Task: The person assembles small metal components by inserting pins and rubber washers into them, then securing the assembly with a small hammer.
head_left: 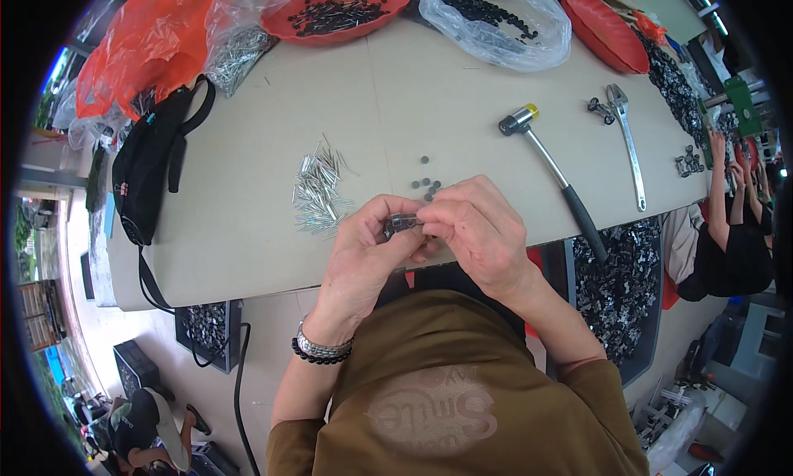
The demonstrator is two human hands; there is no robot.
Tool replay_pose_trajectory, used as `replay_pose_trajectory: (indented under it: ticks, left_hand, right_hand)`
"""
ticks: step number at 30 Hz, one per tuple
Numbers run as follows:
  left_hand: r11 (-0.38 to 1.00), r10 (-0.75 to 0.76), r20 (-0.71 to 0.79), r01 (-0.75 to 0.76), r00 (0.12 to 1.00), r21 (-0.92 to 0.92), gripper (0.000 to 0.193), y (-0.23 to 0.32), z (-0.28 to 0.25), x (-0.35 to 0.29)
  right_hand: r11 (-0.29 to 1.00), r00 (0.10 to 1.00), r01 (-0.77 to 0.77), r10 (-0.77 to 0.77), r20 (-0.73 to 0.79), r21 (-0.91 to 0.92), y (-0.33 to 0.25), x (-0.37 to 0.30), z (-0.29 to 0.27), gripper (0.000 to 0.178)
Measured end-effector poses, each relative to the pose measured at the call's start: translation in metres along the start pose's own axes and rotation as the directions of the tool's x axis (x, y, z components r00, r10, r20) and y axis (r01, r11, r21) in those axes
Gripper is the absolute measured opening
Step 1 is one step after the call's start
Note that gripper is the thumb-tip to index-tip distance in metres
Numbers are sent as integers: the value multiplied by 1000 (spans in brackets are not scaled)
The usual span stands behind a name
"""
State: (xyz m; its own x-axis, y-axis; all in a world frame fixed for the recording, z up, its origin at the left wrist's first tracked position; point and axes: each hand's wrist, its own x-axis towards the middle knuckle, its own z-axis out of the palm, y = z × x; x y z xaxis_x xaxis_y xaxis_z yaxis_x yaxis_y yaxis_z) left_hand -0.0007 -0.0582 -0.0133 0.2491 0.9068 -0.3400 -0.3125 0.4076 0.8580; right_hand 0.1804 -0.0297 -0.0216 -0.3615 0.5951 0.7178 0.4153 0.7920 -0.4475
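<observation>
Near the table's front edge, my left hand [363,243] is closed around a small dark, shiny metal part [401,222], held between thumb and fingers. My right hand [486,235] meets it there, thumb and fingertips pinched together at the part's right end. Whatever those fingertips hold is hidden. Just beyond my hands lie several small dark round pieces [425,183]. Left of them is a loose pile of thin silvery pins [316,189].
A mallet [545,158] and an adjustable wrench [629,146] lie to the right. At the back are a red plate [285,26], a clear bag [541,55] and a red tray [607,34]. A black bag [149,162] lies left; a parts bin [648,344] stands below right. Co-workers sit nearby.
</observation>
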Motion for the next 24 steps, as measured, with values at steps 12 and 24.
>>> replay_pose_trajectory:
  ticks: [12, 24]
  left_hand:
    - [985, 57, 1, -56, 998, 164, 23, -5, 6, -4]
    - [983, 128, 43, -132, 991, 128, 31, -13, 5, -17]
  right_hand:
    - [996, 1000, 3, -1, 13, -84, -5, -2, -1, 25]
    - [885, 925, -362, 380, -7, 293, -15, -8, -6, 20]
